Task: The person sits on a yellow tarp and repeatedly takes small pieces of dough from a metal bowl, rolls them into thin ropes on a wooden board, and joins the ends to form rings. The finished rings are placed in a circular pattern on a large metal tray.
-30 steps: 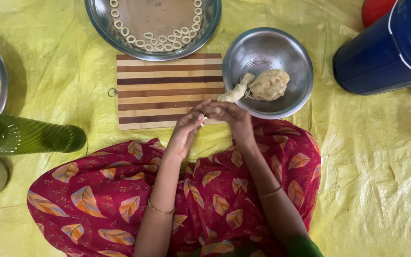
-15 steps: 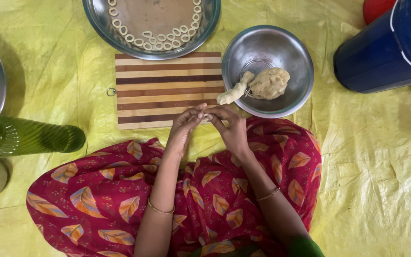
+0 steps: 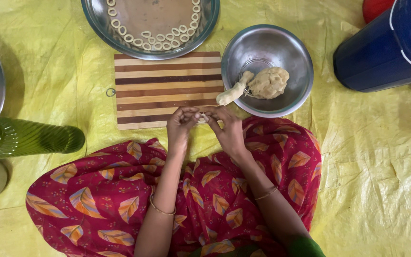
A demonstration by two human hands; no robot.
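Both hands meet over the board's (image 3: 167, 88) near edge — left hand (image 3: 181, 126) and right hand (image 3: 228, 128) pinch a small dough bit (image 3: 202, 118) between closed fingertips. Likely the shaping step — next, closing it into a ring calls for a gentle touch.

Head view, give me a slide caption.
Both hands pinch a dough bit over a striped board, beside a steel bowl of dough.

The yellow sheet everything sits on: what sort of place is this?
Probably a home floor set up for making snacks by hand. A yellow sheet covers the ground, with a striped wooden board, a steel bowl of dough, and a steel tray holding small dough rings.
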